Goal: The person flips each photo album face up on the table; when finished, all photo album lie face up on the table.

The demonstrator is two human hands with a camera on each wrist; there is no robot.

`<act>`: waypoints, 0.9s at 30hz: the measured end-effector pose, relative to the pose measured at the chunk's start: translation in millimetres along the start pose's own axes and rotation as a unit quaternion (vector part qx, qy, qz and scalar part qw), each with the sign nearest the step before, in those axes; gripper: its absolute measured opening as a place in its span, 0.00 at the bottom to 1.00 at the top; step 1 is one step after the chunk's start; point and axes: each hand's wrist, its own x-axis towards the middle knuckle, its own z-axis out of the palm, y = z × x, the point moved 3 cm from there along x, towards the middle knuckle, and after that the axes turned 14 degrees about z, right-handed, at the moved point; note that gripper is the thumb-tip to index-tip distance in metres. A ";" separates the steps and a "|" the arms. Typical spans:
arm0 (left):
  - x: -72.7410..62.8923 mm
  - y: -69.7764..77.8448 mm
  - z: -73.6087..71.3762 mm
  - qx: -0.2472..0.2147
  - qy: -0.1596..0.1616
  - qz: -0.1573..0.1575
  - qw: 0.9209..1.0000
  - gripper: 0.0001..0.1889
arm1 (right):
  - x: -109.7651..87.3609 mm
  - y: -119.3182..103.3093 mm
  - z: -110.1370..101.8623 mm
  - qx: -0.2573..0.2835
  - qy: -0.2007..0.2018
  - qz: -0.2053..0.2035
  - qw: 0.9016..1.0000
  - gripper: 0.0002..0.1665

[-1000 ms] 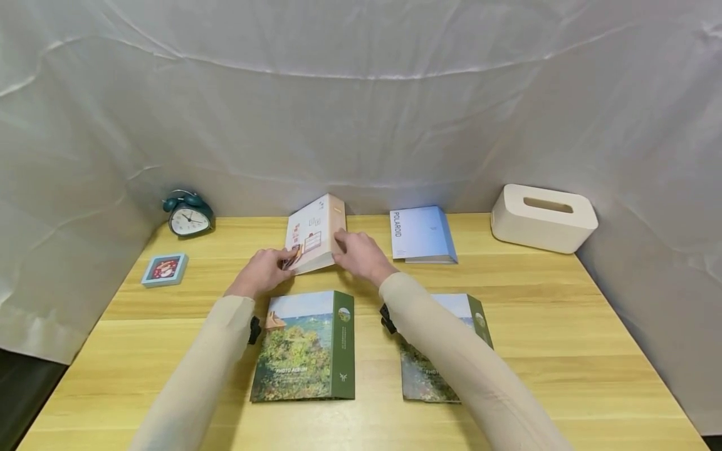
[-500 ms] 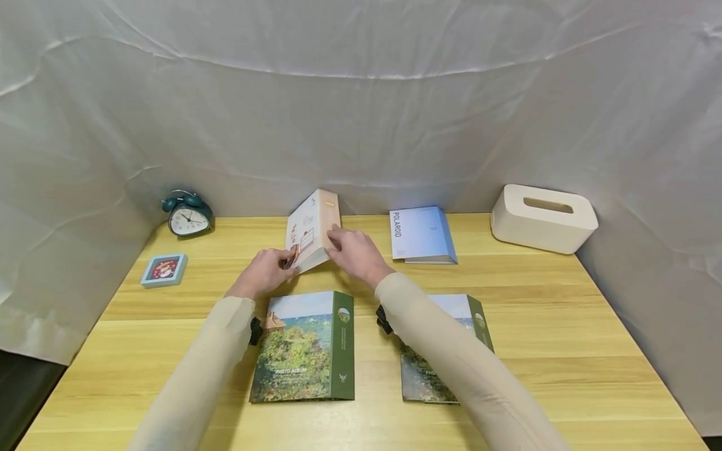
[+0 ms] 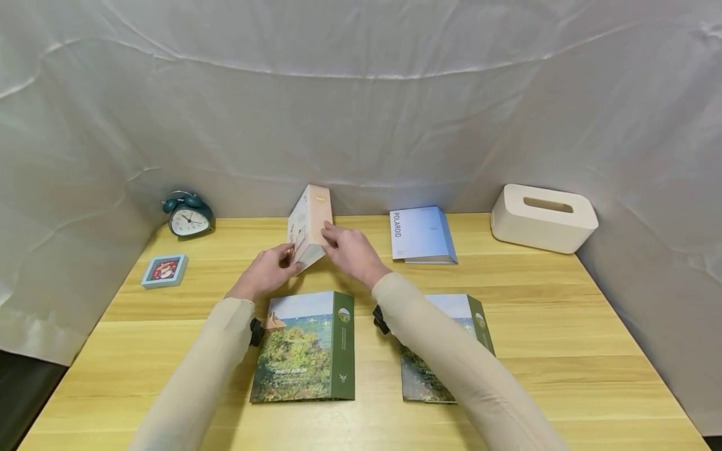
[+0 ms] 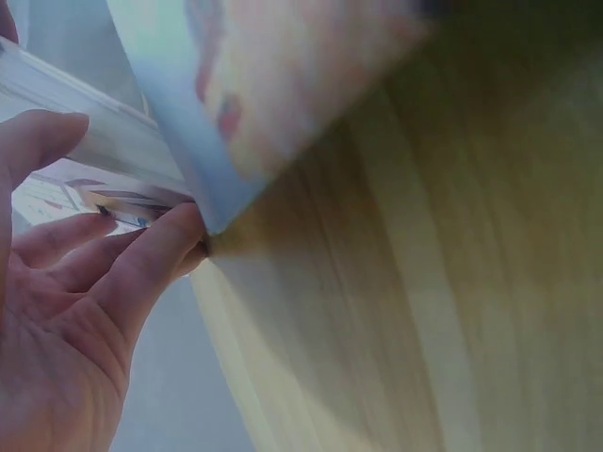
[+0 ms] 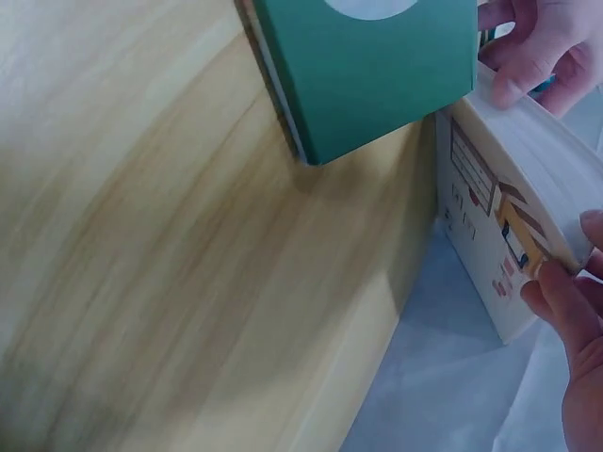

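A thick photo album [image 3: 309, 220], white-covered with small drawings and a pale pink spine, leans with its spine turned up toward the right at the back of the table. My left hand [image 3: 266, 270] grips its lower left corner. In the left wrist view, the thumb of that hand [image 4: 75, 330] lies on the page edges and the fingers are against the cover. My right hand [image 3: 352, 254] pinches the lower end by the spine. The right wrist view shows the right hand's fingers [image 5: 565, 301] curled at the album's edge.
Two green photo albums with painted covers lie in front, one on the left [image 3: 301, 351], one on the right [image 3: 429, 376] partly under my right sleeve. A blue Polaroid album [image 3: 420, 233], a white tissue box [image 3: 541, 219], an alarm clock [image 3: 188, 216] and a small blue frame [image 3: 165, 270] stand around.
The white album has turned from nearly flat cover-up toward standing, its spine swinging up and left. My right hand has shifted slightly left with it; the left hand stays almost in place.
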 end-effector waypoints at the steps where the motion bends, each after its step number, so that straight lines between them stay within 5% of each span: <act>1: 0.0 0.1 0.1 -0.006 0.003 0.000 1.000 0.36 | 0.3 -0.3 0.1 0.003 0.003 -0.001 1.000 0.27; 9: -1.1 9.3 -1.1 -0.027 0.023 0.017 0.999 0.37 | 1.4 -1.2 1.7 0.022 0.015 -0.017 0.999 0.27; 18: 2.4 34.0 -10.2 0.016 0.076 0.091 0.993 0.34 | 1.0 -0.9 2.5 0.023 0.037 -0.044 0.998 0.24; 27: 3.2 37.3 -13.5 -0.038 0.086 0.080 0.992 0.29 | 4.3 -0.7 3.5 0.120 0.036 -0.016 0.992 0.27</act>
